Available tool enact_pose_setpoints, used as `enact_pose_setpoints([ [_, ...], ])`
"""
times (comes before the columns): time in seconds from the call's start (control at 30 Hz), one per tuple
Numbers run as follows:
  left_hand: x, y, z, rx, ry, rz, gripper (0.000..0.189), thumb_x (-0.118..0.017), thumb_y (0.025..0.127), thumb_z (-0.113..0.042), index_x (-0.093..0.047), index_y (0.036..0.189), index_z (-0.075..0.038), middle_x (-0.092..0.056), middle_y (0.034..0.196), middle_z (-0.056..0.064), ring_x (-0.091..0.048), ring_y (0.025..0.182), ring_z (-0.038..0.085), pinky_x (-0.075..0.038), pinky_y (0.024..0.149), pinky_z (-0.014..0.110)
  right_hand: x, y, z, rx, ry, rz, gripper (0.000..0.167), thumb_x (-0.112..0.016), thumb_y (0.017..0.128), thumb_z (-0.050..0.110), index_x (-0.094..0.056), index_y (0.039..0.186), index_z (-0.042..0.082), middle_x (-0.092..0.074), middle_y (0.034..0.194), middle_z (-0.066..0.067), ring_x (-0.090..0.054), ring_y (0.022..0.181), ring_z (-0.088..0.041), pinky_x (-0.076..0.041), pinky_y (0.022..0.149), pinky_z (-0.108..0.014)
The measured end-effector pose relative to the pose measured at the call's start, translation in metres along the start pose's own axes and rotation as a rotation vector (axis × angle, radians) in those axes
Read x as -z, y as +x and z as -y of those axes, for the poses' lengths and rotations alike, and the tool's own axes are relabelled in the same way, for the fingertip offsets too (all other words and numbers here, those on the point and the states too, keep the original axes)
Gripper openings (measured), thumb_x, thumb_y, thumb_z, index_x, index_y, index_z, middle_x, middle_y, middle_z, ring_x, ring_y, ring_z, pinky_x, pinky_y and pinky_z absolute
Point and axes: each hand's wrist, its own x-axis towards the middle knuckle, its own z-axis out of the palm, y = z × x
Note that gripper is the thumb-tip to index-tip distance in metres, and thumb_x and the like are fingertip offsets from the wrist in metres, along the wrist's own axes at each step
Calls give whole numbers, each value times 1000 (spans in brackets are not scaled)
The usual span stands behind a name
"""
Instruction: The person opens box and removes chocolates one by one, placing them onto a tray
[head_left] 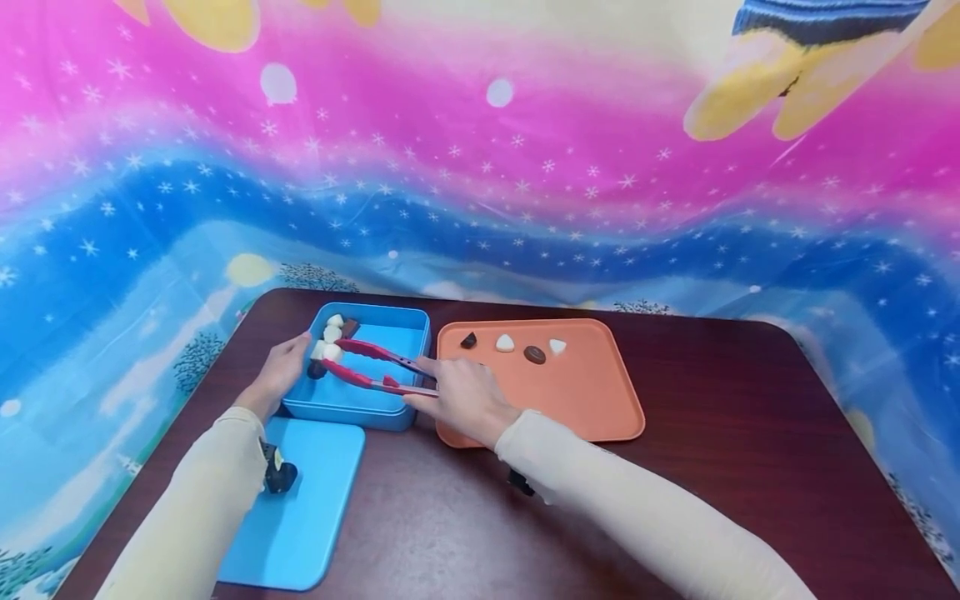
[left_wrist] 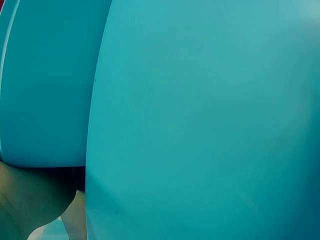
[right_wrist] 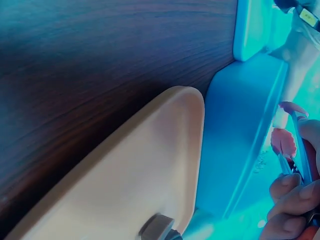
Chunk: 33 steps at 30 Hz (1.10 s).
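My right hand (head_left: pixel 468 396) grips a pair of red-tipped metal tongs (head_left: pixel 382 354), which reach leftward into the blue box (head_left: pixel 378 408). Around a white piece (head_left: pixel 331 352) at the box's left side, the tong tips stand a little apart; I cannot tell whether they squeeze it. Other white pieces (head_left: pixel 334 321), a brown piece (head_left: pixel 351 328) and a dark piece (head_left: pixel 317 369) lie along that side. My left hand (head_left: pixel 277 375) holds the box by its left wall, fingertips at the rim. In the right wrist view the tong tips (right_wrist: pixel 284 142) show above the box.
An orange tray (head_left: pixel 577 408) is right of the box. Along its far part lie a black wedge (head_left: pixel 468 340), two white triangular pieces (head_left: pixel 505 342) and a brown oval piece (head_left: pixel 535 355). The blue lid (head_left: pixel 315 500) lies in front of the box on the dark wooden table (head_left: pixel 712 417).
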Motion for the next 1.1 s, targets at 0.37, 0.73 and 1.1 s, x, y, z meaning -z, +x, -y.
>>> enact_pose_setpoints([
  [0.37, -1, -2, 0, 3, 10, 4, 80, -13, 104, -64, 0, 163, -11, -2, 170, 22, -4, 155, 50, -13, 121, 73, 12, -33, -20, -62, 69, -59, 59, -74, 88, 52, -65, 138, 22, -56, 65, 8, -50, 53, -8, -41, 44, -23],
  [0.73, 0, -1, -1, -14, 12, 12, 80, -13, 104, -64, 0, 163, -11, -2, 171, 21, -4, 156, 50, -11, 121, 73, 26, -57, -42, -93, 69, -118, 61, -78, 85, 51, -65, 138, 23, -57, 64, 10, -47, 53, -9, -38, 45, -24],
  [1.1, 2, 0, -1, -28, 5, 30, 78, -13, 105, -63, 2, 163, -14, 0, 171, 20, -2, 156, 49, -11, 122, 72, 34, -84, -67, -135, 59, -129, 63, -81, 83, 48, -66, 137, 19, -77, 93, -1, -49, 59, -9, -38, 51, -25],
])
